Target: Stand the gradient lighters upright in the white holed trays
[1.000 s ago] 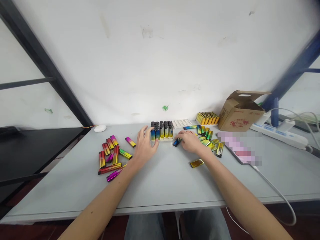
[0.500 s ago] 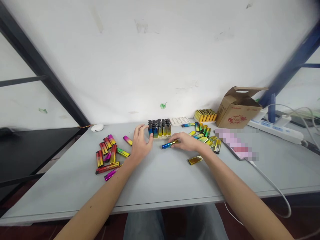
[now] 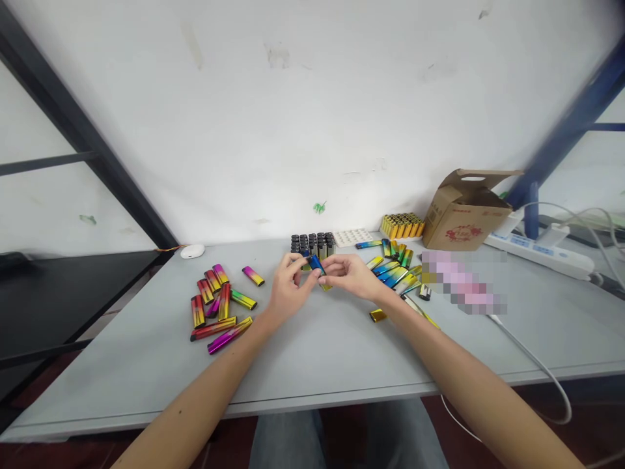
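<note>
My left hand [image 3: 290, 284] and my right hand [image 3: 348, 276] meet at the table's middle, their fingertips pinching a blue-and-black metallic lighter [image 3: 316, 265] from both sides. Just behind them, a block of upright lighters [image 3: 312, 245] stands in a holder, partly hidden by my fingers. Loose gradient lighters lie in a left group [image 3: 213, 306] and a right group [image 3: 393, 273]. A gold lighter [image 3: 377, 316] lies close to my right wrist.
A cardboard box [image 3: 463, 212] and a pack of yellow lighters [image 3: 398, 226] stand at the back, beside a white moulded tray [image 3: 354, 237]. A pixelated phone [image 3: 461, 281] lies to the right, near a power strip [image 3: 537, 254]. A white mouse [image 3: 192, 251] sits by the wall.
My right hand has carried the blue lighter up and to the left, and my left hand has closed on it too. The lighter is now lifted in front of the holder.
</note>
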`<state>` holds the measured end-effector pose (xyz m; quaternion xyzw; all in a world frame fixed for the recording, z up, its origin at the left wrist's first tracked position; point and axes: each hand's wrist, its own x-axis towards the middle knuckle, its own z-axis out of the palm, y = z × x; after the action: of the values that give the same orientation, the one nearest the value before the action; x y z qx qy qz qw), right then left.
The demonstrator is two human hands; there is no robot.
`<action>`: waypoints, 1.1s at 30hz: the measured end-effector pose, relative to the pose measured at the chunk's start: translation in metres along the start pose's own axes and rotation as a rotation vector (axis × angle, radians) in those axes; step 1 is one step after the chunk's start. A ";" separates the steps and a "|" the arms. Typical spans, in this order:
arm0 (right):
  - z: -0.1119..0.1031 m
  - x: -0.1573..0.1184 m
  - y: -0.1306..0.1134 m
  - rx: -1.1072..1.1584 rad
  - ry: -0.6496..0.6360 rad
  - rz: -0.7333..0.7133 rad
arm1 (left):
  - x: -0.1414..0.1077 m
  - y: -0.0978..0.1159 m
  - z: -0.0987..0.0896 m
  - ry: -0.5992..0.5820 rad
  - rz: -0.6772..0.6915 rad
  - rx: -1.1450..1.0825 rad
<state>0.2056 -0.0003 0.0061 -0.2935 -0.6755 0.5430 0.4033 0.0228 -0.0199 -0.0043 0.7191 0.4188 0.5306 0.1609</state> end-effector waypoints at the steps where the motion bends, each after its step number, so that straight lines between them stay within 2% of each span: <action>1: 0.000 0.000 0.001 -0.029 0.008 0.010 | 0.000 -0.002 0.001 0.001 -0.023 -0.025; 5: -0.007 0.003 0.000 -0.104 0.135 -0.010 | 0.005 -0.005 0.001 0.070 -0.144 -0.165; 9: -0.019 0.004 -0.012 0.145 0.280 0.034 | 0.011 0.000 -0.004 0.076 -0.321 -0.367; 11: -0.023 0.003 -0.018 0.285 0.272 0.061 | 0.012 0.005 -0.007 0.057 -0.405 -0.516; 14: -0.025 0.000 -0.022 0.360 0.218 0.046 | 0.012 0.011 -0.008 -0.011 -0.499 -0.739; 20: -0.022 -0.002 -0.020 0.504 0.156 0.035 | 0.014 0.013 -0.010 -0.122 -0.662 -1.002; 26: -0.020 -0.002 -0.020 0.517 0.154 0.085 | 0.018 0.016 -0.017 -0.230 -0.795 -1.114; 33: -0.023 -0.001 -0.017 0.472 0.221 0.101 | 0.015 0.020 -0.016 -0.328 -0.761 -1.101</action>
<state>0.2268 0.0068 0.0245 -0.2821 -0.4665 0.6697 0.5042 0.0187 -0.0236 0.0249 0.4066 0.2820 0.4572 0.7390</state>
